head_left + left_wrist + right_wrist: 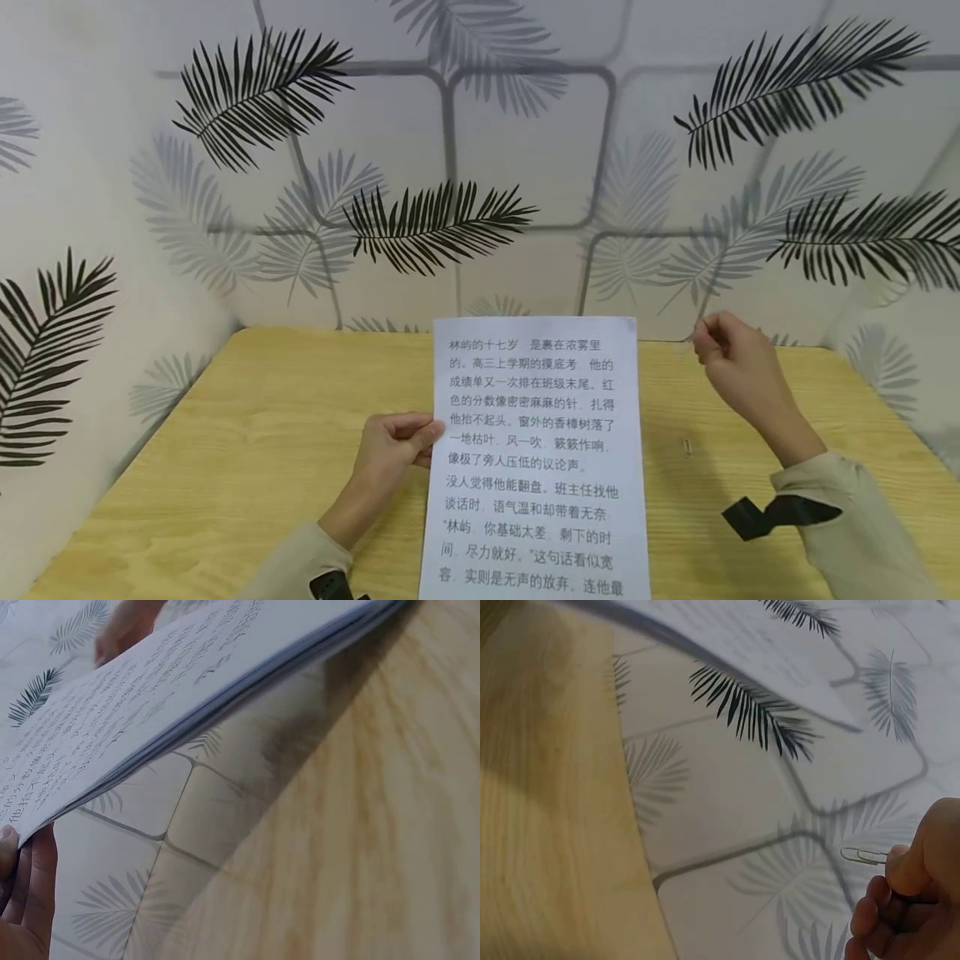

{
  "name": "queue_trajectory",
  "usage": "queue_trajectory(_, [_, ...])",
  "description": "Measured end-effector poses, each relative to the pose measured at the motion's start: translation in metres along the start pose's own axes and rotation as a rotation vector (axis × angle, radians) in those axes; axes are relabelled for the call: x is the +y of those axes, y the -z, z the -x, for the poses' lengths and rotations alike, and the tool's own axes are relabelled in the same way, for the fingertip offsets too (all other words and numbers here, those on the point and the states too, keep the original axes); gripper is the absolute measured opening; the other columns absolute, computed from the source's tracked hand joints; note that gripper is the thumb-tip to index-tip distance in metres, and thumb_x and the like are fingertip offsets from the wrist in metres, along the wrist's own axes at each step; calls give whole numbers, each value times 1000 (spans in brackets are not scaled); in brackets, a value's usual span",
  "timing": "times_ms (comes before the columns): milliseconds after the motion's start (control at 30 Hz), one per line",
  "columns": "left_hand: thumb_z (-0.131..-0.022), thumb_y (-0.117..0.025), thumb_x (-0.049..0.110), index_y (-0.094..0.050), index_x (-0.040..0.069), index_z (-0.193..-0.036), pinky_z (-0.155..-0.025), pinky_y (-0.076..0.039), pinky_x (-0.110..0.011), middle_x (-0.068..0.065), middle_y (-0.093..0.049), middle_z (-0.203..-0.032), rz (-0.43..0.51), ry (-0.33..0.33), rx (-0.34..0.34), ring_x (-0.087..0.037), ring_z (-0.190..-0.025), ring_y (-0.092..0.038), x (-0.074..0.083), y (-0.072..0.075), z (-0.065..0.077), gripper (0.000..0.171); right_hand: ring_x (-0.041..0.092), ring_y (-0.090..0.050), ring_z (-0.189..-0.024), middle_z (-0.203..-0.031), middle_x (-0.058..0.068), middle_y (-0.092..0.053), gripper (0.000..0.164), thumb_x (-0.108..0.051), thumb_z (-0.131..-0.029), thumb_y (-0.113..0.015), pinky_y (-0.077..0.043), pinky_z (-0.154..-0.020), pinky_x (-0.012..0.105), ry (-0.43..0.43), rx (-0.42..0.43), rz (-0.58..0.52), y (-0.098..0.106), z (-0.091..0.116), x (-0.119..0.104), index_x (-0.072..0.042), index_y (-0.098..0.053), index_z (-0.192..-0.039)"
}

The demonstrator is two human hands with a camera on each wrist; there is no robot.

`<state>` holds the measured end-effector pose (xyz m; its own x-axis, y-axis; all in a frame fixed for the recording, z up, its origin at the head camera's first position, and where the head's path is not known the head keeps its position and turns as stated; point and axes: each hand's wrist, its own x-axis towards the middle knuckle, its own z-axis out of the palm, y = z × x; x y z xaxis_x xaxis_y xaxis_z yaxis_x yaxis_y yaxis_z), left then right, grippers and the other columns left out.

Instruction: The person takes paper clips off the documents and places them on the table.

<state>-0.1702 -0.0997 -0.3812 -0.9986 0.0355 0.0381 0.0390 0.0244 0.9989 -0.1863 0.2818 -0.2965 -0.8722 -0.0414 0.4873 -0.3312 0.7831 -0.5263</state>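
Observation:
A stack of printed paper sheets stands upright over the table, its text side facing me. My left hand pinches its left edge, thumb in front and fingers behind. In the left wrist view the stack shows several layered sheets along its edge, with the left hand at the corner. My right hand is raised to the right of the sheets, apart from them. Between thumb and forefinger the right hand pinches a small wire paper clip, its looped end pointing toward the paper.
Another paper clip lies on the wooden table, right of the sheets. A wall with leaf-patterned covering rises behind the table and along its left side. Dark straps sit around the sleeves.

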Motion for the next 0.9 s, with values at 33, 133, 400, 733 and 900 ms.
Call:
queue_trajectory(33, [-86, -67, -6, -70, -12, -97, -56, -59, -26, -20, -71, -80, 2, 3, 5, -16, -57, -65, 0, 1, 1, 13, 12, -51, -65, -81, 10, -59, 17, -10, -102, -45, -40, -50, 23, -15, -21, 3, 0, 3, 7, 1, -56, -95])
queue_trajectory(133, [-86, -67, -7, -70, -13, -97, -55, -58, -25, -20, -71, -80, 8, 7, 28, -17, -56, -66, 0, 4, 3, 13, 18, -56, -74, -84, 11, -60, 21, -14, -103, -44, -44, -54, 25, -55, -97, 32, 0, 11, 25, 2, -58, -98])
queue_trajectory(400, [-85, -68, -7, -70, -13, -96, -55, -58, -24, -19, -71, -80, 8, -11, 3, -15, -56, -65, 2, -1, 0, 13, 25, -55, -79, -87, 12, -62, 15, -8, -101, -48, -42, -60, 28, -79, -198, 112, 9, 30, 52, 3, -58, -98])
queue_trajectory(733, [-85, -66, -8, -69, -14, -96, -56, -59, -26, -19, -71, -80, 22, -10, 4, -15, -55, -65, -1, -3, 0, 12, 38, -60, -90, -92, 16, -64, 17, -9, -101, -49, -48, -66, 38, -97, -210, 125, 15, 37, 60, 4, -59, -101])
queue_trajectory(900, [-86, -67, -7, -70, -12, -95, -55, -58, -25, -19, -71, -80, 10, -4, 11, -16, -55, -65, 0, -2, 0, 11, 42, -60, -93, -95, 19, -64, 21, -12, -102, -48, -50, -68, 41, -124, -220, 115, 14, 44, 66, 6, -59, -105])
